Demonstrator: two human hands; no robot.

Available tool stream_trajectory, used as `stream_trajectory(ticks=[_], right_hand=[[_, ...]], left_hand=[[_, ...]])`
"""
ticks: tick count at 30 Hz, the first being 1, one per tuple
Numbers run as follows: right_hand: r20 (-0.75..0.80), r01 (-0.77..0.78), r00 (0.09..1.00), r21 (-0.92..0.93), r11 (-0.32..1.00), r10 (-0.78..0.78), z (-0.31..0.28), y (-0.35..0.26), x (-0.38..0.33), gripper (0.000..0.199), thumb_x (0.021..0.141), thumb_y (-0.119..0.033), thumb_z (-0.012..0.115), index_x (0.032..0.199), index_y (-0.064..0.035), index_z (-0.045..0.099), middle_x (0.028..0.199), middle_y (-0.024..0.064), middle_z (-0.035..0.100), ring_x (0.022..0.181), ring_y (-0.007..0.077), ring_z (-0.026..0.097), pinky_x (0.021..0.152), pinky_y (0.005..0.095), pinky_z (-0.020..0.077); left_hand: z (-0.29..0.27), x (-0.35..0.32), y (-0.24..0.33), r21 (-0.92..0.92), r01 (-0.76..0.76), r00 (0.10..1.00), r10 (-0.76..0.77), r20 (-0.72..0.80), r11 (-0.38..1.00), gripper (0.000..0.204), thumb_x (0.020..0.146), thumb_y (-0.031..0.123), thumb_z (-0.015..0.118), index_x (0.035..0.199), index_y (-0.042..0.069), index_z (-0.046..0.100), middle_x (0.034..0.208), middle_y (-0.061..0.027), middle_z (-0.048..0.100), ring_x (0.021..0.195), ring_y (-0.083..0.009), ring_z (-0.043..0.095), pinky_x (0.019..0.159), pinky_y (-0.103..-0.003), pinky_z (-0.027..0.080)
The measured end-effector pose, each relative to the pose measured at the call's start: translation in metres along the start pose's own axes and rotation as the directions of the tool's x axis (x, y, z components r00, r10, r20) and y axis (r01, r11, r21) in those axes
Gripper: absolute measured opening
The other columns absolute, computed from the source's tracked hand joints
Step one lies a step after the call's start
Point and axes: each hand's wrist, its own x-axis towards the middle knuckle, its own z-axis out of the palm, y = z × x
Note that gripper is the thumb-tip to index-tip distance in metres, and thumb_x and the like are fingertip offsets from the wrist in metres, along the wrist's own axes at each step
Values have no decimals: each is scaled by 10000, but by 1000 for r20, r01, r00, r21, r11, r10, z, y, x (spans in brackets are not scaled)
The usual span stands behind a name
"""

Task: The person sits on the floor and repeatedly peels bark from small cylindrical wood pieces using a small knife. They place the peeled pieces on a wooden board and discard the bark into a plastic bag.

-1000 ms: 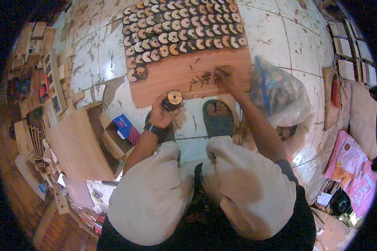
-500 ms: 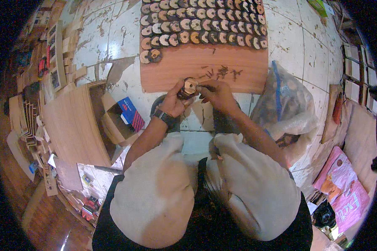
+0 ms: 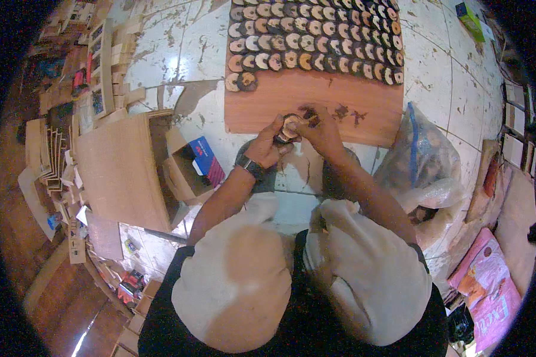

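Observation:
My left hand (image 3: 267, 147), a dark watch on its wrist, grips a round wood slice (image 3: 291, 125) with a pale cut face and dark rim. More may be stacked under it; the fingers hide that. My right hand (image 3: 324, 133) is closed at the slice's right edge, its thumb and fingertips against it. A small dark bit shows by those fingertips, too blurred to name. Beyond both hands lies a brown wooden board (image 3: 262, 111), with small dark pieces (image 3: 358, 116) scattered on it. Overlapping rows of wood slices (image 3: 306, 43) cover its far part, and two slices (image 3: 240, 81) start a nearer row.
To the right stands a clear plastic bag (image 3: 428, 157) of round pieces. At left are a large cardboard box (image 3: 116, 169) and a smaller open carton with a blue box (image 3: 204, 156). A pink printed bag (image 3: 488, 285) lies lower right. Wood offcuts (image 3: 57, 154) crowd the far left.
The whole view has shifted, so the board and hands sit further right in the picture. My right hand's fingers have come over the slice's face, which they previously touched at its edge.

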Motion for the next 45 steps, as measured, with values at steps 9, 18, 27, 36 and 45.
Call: stream_trajectory(ticks=[9, 18, 27, 36, 45], right_hand=[[28, -180, 984, 205, 962, 178, 42, 27, 82, 241, 764, -194, 736, 932, -30, 682, 901, 120, 686, 823, 236, 662, 764, 356, 519], [61, -275, 958, -100, 956, 281, 72, 20, 102, 264, 819, -244, 664, 920, -1, 684, 714, 115, 681, 641, 235, 668, 635, 341, 536], [-224, -214, 963, -308, 927, 148, -22, 29, 61, 303, 835, -279, 594, 949, -2, 636, 847, 199, 647, 776, 362, 617, 701, 456, 461], [-260, -251, 957, -517, 818, 130, -39, 42, 76, 264, 813, -241, 604, 940, -12, 640, 838, 211, 639, 780, 366, 616, 719, 445, 474], [229, -308, 941, 274, 911, 249, -6, -6, 4, 218, 853, -138, 627, 989, 27, 668, 895, 115, 686, 797, 182, 655, 733, 299, 524]], left_hand=[[-38, 13, 7, -689, -10, 951, -206, -231, 725, 364, 942, 457, 476, 924, 106, 569, 856, -44, 632, 792, -182, 610, 565, -268, 427], [-30, -5, 0, -708, 3, 864, -358, -354, 706, 266, 922, 376, 517, 986, 131, 598, 898, -43, 646, 786, -196, 615, 561, -299, 462], [-20, -3, 4, -824, 50, 938, -309, -155, 564, 370, 906, 330, 474, 1112, 41, 581, 941, -112, 641, 853, -287, 628, 617, -355, 511], [-18, 3, -3, -794, 154, 981, -186, 53, 588, 422, 944, 403, 458, 1130, 43, 575, 1033, -145, 648, 794, -268, 630, 526, -301, 481], [-9, 8, -4, -783, 114, 968, -245, -50, 611, 416, 945, 387, 477, 1174, 50, 560, 1019, -100, 648, 867, -235, 626, 616, -312, 513]])
